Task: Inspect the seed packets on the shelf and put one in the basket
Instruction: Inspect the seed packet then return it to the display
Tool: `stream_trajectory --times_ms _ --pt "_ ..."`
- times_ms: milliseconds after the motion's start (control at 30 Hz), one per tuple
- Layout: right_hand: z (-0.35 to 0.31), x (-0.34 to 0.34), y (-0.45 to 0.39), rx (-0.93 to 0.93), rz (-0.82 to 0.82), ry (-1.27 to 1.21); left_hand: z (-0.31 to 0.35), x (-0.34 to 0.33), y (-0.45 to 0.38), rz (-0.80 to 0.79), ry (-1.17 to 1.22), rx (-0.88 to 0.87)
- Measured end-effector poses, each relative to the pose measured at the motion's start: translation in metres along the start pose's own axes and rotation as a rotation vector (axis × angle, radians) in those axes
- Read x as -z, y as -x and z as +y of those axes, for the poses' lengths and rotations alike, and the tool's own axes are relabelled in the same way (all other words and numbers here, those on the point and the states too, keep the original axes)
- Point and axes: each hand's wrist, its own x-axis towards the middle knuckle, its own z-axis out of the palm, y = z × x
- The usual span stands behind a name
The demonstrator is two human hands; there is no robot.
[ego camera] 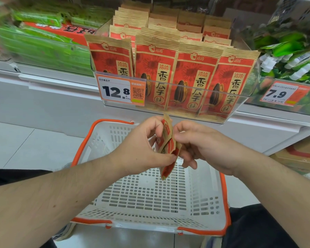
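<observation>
Nearest the camera, the white slotted plastic basket with orange rim and handles (pixel 147 192) sits low in front of the person, its mouth open directly under both forearms, with nothing visible inside; that placing looks chosen so a packet can simply be let go into it. Above it, the left hand (pixel 141 149) and right hand (pixel 202 147) meet over the basket, each with fingers curled and pinching the same red and brown paper seed packet (pixel 166 153); the packet hangs edge-on between them, lower end pointing down toward the basket floor, probably turned this way for a look at its sides before release; it is above the basket, not yet in it. Farther back, rows of matching upright red and brown seed packets (pixel 191 77) stand in a clear plastic shelf bin (pixel 247 97), faces forward for reading; an orange and white price tag marked 12.8 (pixel 116 91) is clipped to the bin's front. Green wrapped goods (pixel 43 49) lie on the shelf to the left.
</observation>
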Motion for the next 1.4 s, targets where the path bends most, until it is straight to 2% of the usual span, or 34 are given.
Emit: stream_trajectory --times_ms 200,433,833,900,1000,1133,1267,1400 --pt "0.002 -0.001 -0.001 -0.010 0.036 -0.036 0.005 -0.002 0.002 -0.020 -0.157 -0.097" --pt "0.003 -0.002 -0.005 -0.012 0.104 -0.052 0.006 -0.004 0.004 -0.035 -0.214 -0.138" --pt "0.003 -0.002 -0.007 -0.002 0.070 -0.102 0.010 -0.006 0.005 -0.062 -0.210 -0.163" --pt "0.005 0.000 -0.007 0.003 0.085 -0.073 0.009 -0.007 0.005 -0.053 -0.130 -0.103" --pt "0.006 0.002 -0.007 -0.003 0.090 0.033 0.007 -0.006 0.003 0.030 0.134 0.066" --pt "0.007 0.002 -0.005 -0.069 -0.087 0.078 0.009 -0.004 -0.004 0.140 0.397 0.277" --pt "0.010 0.006 -0.004 -0.121 -0.183 0.128 0.008 -0.001 -0.003 0.134 0.519 0.423" --pt "0.011 0.004 -0.005 -0.192 -0.147 0.078 0.011 0.000 -0.002 0.108 0.597 0.517"
